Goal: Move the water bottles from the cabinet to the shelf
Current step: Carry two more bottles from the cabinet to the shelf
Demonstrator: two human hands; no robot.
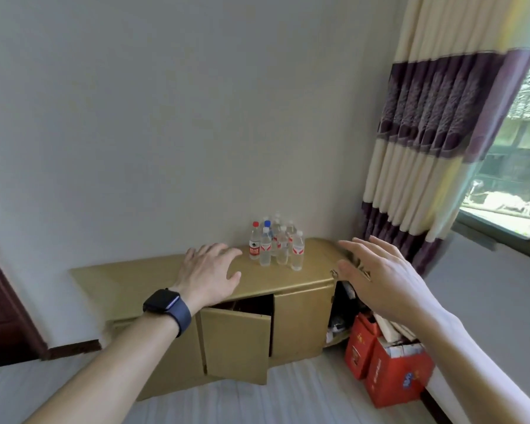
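Several small clear water bottles (276, 243) stand upright in a tight cluster on top of a low gold-coloured cabinet (129, 275), toward its right end against the wall. One bottle has a red cap (255, 241) and one a blue cap; the others have white caps. My left hand (210, 272), a dark watch on its wrist, is held open with fingers spread just left of the cluster. On the other side of the bottles my right hand (380, 270) is also open, empty, fingers pointing left. Neither hand touches a bottle.
One cabinet door (236, 347) hangs ajar at the front, and the right end compartment is open with dark items inside. Red cardboard boxes (392, 371) sit on the floor at the cabinet's right. A striped curtain (435, 142) and window are at the right; a dark door frame at far left.
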